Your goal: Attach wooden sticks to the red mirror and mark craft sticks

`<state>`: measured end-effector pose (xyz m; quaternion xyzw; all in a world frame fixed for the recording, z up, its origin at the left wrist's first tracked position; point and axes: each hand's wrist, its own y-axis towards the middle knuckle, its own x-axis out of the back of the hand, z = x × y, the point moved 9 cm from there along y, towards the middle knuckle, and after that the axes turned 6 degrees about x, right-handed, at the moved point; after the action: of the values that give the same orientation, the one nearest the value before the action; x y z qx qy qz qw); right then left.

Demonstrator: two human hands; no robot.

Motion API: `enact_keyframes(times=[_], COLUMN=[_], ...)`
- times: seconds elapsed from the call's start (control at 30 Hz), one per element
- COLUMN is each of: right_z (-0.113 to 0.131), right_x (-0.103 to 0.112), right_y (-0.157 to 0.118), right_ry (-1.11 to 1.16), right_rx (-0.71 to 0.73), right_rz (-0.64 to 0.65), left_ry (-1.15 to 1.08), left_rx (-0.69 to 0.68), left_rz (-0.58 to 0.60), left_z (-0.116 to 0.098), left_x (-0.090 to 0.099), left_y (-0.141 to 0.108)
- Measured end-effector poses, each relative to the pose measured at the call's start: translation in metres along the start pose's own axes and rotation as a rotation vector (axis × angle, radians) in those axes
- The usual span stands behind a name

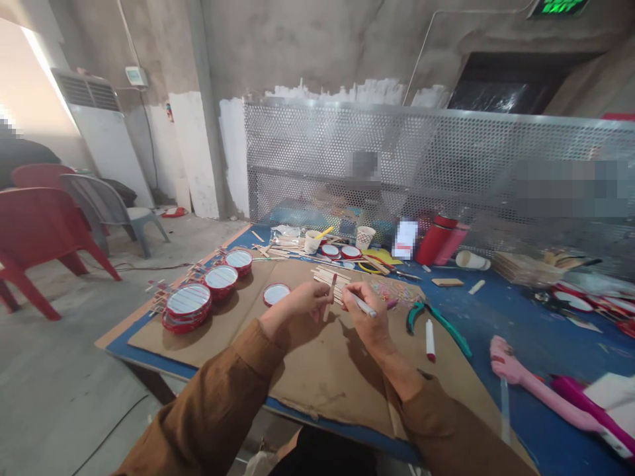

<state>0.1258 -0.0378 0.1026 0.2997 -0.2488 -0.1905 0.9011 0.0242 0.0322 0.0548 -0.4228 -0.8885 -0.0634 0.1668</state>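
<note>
My left hand (310,303) is closed on a flat wooden stick (328,305) with a red upper end, held upright. Pinched in my right hand (372,324) is a white marker (365,306), close to the stick; its tip is hard to make out. Just behind my hands, more pale wooden sticks (322,274) lie side by side on the cardboard sheet (322,377). A small round red-rimmed drum (276,294) sits left of my left hand. Right of my right hand are teal-handled pliers (446,325) and a white marker or cap with a red end (430,337).
Several red-rimmed drums (188,301) with sticks across them stand at the left. Paper cups (366,237), a red bottle (435,239) and a phone (405,239) line the back before a perforated metal screen (307,145). A pink tool (540,387) lies on the blue table at right.
</note>
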Motion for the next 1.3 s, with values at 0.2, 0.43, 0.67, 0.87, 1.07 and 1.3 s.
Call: enact_keyframes(times=[0.2, 0.43, 0.67, 0.87, 1.07, 1.3], right_z=[0.001, 0.001, -0.001, 0.005, 0.008, 0.007], right_x=[0.006, 0.001, 0.007, 0.004, 0.017, 0.026], right_y=[0.001, 0.001, 0.0, 0.001, 0.003, 0.007], right_ry=[-0.038, 0.009, 0.003, -0.044, -0.044, -0.044], right_rx=[0.005, 0.029, 0.026, 0.048, 0.045, 0.034], right_rz=[-0.04, 0.012, -0.051, -0.005, -0.094, -0.132], left_ry=[0.007, -0.037, -0.02, -0.017, -0.023, -0.015], left_rx=[0.002, -0.008, -0.003, -0.012, -0.016, 0.007], left_rz=[0.004, 0.007, 0.02, 0.023, 0.019, -0.007], left_z=[0.001, -0.001, 0.004, 0.003, 0.007, 0.006], left_x=[-0.001, -0.001, -0.002, -0.002, -0.002, -0.001], left_y=[0.0, 0.0, 0.003, 0.003, 0.005, 0.004])
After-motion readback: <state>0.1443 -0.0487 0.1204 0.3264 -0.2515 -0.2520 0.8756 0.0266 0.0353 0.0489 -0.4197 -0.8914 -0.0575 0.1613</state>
